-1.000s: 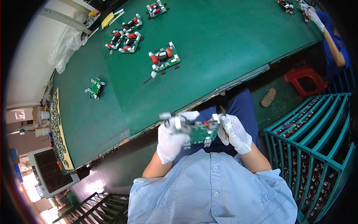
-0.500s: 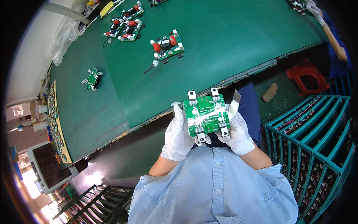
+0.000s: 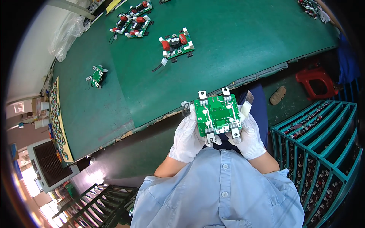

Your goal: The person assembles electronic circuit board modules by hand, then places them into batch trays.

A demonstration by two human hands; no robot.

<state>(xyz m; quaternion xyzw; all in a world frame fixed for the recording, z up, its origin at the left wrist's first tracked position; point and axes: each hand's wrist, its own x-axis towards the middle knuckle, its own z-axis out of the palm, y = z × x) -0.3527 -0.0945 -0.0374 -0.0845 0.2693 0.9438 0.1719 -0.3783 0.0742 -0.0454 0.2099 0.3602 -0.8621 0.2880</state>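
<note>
A green circuit board [image 3: 217,114] is held up above my lap, its soldered underside facing me. Black transistors with metal tabs stick out along its upper and lower edges. My left hand [image 3: 189,135], in a white glove, grips the board's left side; a dark cable loop [image 3: 186,109] with a pale connector pokes out beside it. On the opposite edge my gloved right hand [image 3: 249,135] is closed, also clasping a white-handled tool with a flat metal blade [image 3: 248,102] that points up and away. The fingers under the board are mostly hidden.
On the green table [image 3: 133,83] lie an assembled board [image 3: 176,43] with red and black parts, several similar ones [image 3: 133,24] farther back, and a smaller board [image 3: 97,76]. A teal rack [image 3: 315,140] stands right, near a red stool [image 3: 316,83]. A co-worker's gloved hand [image 3: 324,16] shows far right.
The board and both my hands sit slightly farther right in view, and the board's glare has shifted and shrunk. The whole view has moved a little. The co-worker's arm has changed position.
</note>
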